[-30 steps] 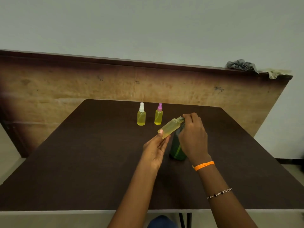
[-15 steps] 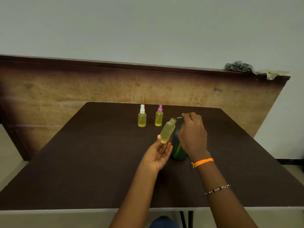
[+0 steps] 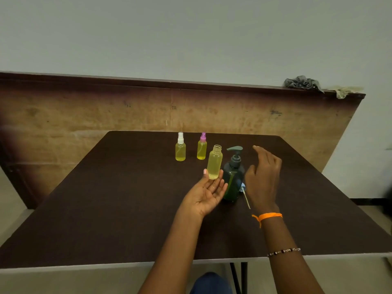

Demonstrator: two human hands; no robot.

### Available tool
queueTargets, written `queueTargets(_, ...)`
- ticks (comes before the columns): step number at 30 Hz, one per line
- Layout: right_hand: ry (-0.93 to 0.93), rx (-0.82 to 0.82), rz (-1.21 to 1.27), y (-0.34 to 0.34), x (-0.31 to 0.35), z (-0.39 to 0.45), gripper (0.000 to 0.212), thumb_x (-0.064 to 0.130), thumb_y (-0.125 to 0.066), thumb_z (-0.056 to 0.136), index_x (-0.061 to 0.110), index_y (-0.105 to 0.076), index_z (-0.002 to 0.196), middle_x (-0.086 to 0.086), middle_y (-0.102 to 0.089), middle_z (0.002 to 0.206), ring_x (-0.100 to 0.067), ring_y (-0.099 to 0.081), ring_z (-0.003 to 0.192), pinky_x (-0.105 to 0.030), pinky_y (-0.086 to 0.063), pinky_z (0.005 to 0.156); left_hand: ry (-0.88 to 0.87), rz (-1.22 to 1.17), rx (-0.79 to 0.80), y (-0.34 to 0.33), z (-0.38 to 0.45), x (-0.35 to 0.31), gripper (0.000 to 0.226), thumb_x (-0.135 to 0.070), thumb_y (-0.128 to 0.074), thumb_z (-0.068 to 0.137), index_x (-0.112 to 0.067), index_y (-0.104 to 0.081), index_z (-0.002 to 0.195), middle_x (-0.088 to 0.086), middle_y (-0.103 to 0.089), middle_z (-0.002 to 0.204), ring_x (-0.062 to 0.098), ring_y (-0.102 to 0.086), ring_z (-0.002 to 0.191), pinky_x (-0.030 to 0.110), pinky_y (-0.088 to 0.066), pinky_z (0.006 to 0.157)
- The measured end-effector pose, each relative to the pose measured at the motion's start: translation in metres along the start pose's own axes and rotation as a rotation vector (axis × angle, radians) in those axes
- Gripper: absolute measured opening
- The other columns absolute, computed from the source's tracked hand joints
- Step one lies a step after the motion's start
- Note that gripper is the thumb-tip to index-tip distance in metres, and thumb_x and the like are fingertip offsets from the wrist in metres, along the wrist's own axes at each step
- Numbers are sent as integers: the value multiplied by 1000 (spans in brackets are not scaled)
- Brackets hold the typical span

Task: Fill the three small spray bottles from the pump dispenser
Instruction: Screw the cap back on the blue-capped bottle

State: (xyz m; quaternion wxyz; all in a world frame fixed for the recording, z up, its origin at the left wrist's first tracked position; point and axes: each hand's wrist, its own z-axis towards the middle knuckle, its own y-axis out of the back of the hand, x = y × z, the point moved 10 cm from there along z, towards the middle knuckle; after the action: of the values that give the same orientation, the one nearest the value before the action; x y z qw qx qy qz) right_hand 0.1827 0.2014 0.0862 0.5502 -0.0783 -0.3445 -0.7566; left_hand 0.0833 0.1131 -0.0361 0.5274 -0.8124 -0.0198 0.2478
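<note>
One uncapped bottle upright, mouth up

Dim, even indoor light with a greenish cast, soft faint shadows on the dark table beneath both hands, slight motion blur on the right hand, wide-angle bowing of edges far beyond the hands.

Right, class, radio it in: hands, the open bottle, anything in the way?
Left hand holds uncapped bottle upright, full. Right hand open, beside pump dispenser. Two capped bottles behind. Loose spray cap by dispenser.
</note>
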Motion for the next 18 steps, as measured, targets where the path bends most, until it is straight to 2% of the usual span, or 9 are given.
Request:
queueTargets(2,-71,46,14,-5,-16,-7,47,-12,-50,76,5,-59,120,-11,-60,119,-28,-42,113,-32,-39,90,-1,3,4,0,0,0,29,-28,-55,90,-2,-59,102,10,-73,81,22,-60,91,37,-58,60)
queueTargets(5,-216,204,49,-25,-47,-20,39,-7,-49,83,7,-62,117,-10,-61,118,-26,-38,119,-24,-34,86,-5,8,14,0,0,-1,29,-28,-56,89,-3,-59,103,11,-73,81,24,-59,93,41,-58,65)
queueTargets(8,-345,319,52,-45,-77,-35,35,-4,-48,86,7,-63,116,-10,-62,118,-27,-45,118,-35,-43,90,-11,11,22,-1,-1,-2,28,-28,-54,90,-3,-60,102,12,-73,81,25,-58,94,46,-51,78)
queueTargets(10,-387,363,49,-56,-91,-42,34,-3,-49,85,6,-64,115,-13,-64,116,-29,-52,114,-36,-43,90,-10,19,18,-1,-1,-2,30,-29,-53,91,-2,-59,105,12,-71,88,26,-58,94,48,-46,85)
queueTargets(14,-332,472,48,-75,-89,-48,37,-4,-52,85,5,-62,119,-18,-62,117,-34,-55,109,-37,-44,90,-19,22,2,1,-2,-4,37,-30,-52,92,-3,-55,117,12,-65,101,27,-56,96,50,-41,90)
queueTargets(18,-226,595,-31,-93,-84,-54,41,-9,-45,83,7,-64,115,-22,-56,110,-39,-53,101,-38,-44,82,-21,11,-10,4,-1,-5,46,-32,-52,91,-4,-50,128,12,-64,105,29,-48,120,51,-41,90)
